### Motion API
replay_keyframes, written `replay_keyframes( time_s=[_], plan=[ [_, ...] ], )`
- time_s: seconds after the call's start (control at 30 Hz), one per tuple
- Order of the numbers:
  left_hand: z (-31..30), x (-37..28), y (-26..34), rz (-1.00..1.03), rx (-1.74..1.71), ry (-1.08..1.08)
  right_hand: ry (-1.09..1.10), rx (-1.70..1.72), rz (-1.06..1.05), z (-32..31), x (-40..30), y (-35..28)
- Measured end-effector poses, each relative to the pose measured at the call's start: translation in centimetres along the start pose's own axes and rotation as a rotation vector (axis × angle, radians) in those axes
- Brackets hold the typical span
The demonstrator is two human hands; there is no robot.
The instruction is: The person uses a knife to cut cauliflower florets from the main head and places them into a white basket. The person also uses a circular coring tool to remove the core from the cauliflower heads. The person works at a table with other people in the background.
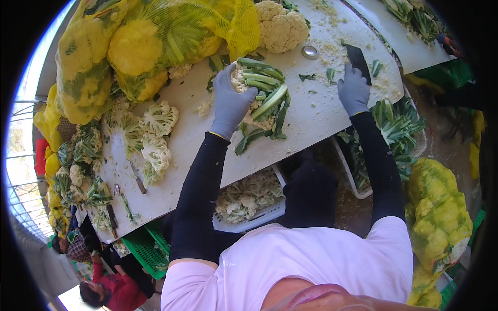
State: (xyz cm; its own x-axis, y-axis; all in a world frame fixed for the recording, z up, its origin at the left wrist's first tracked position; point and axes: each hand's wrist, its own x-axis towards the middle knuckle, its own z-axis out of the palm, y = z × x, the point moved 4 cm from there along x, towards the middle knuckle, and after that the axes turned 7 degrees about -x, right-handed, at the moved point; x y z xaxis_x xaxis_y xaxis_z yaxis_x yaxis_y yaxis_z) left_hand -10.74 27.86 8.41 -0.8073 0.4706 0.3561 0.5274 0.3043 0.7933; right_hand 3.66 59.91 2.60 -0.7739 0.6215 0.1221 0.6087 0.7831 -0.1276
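My left hand (230,103), in a grey glove, grips a cauliflower head (264,91) on the white work table (194,155). Its cut green stalks and leaves face up and to the right. My right hand (353,88), gloved the same way, lies at the near end of a dark, wide-bladed knife (358,64) on the table's right part; the handle is hidden under the fingers. A round metal lid or tin (310,52) is between the hands, further back, near a large whole cauliflower (281,27).
Yellow mesh sacks of cauliflower (155,46) stand at the back left. Cut florets (155,144) and a small knife (139,180) lie left. Under the table edge are a white crate of florets (253,223) and a leaf bin (360,194). Other people work at lower left.
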Motion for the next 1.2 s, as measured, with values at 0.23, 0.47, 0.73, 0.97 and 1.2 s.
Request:
replay_keyframes(
  time_s=[0.23,0.47,0.73,0.97,1.2],
  plan=[
    [2.8,-0.6,0.9,0.009,0.079,0.091,-0.047,-0.026,0.250,2.0,2.9,9.8],
    [2.4,-0.2,0.8,-0.016,0.096,0.180,-0.404,0.949,0.073,-12.6,-9.7,-3.7],
    [3.7,-0.9,0.9,0.022,0.097,0.242,-0.736,0.692,-0.044,-11.8,-11.6,-10.6],
    [3.9,-1.5,2.1,-0.012,0.156,0.217,-0.836,0.583,-0.177,-12.9,-7.1,-13.7],
    [4.5,-2.4,1.7,0.137,0.144,0.199,-0.541,-0.268,-0.987,-5.5,-1.0,-16.8]
  ],
)
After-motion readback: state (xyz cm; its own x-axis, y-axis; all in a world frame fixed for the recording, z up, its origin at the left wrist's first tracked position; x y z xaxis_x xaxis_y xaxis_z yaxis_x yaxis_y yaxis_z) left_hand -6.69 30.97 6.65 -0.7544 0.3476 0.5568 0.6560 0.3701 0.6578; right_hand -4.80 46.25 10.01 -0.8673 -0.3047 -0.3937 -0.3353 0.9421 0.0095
